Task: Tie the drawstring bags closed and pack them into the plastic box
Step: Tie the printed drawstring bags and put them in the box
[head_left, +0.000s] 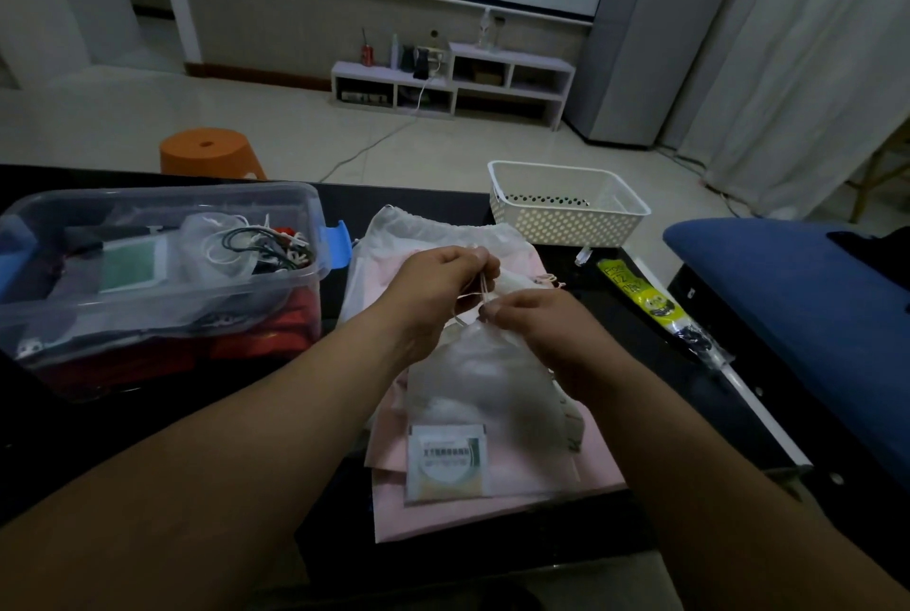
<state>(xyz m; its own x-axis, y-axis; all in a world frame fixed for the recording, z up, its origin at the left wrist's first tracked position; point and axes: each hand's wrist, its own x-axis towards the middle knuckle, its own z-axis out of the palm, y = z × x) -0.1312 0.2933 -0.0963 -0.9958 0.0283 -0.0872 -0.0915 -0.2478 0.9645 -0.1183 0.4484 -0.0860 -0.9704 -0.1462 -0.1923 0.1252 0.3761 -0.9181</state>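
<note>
A thin white bag (472, 379) is laid near the middle of the black table (492, 556), on top of a pile of pink bags (541, 477). Its neck is pointed to twelve o'clock and is bunched up. The string (485, 288) at the neck is pinched by both hands. The left hand (438, 280) is curled on the string at eleven o'clock from the neck. The right hand (532, 320) is curled on it at three o'clock, just beside the neck. The string is pulled between the two hands (whether a knot is made cannot be told). A label (445, 462) is seen through the bag at its six o'clock end.

The clear box (162, 275) is set at nine o'clock from the bag, near it but apart. Its top is open, and bags and cords are packed inside. A white basket (566, 211) is placed at one o'clock, at the far edge of the table. A yellow packet (640, 300) is laid at three o'clock. An orange stool (207, 152) is seen on the floor at eleven o'clock, behind the table.
</note>
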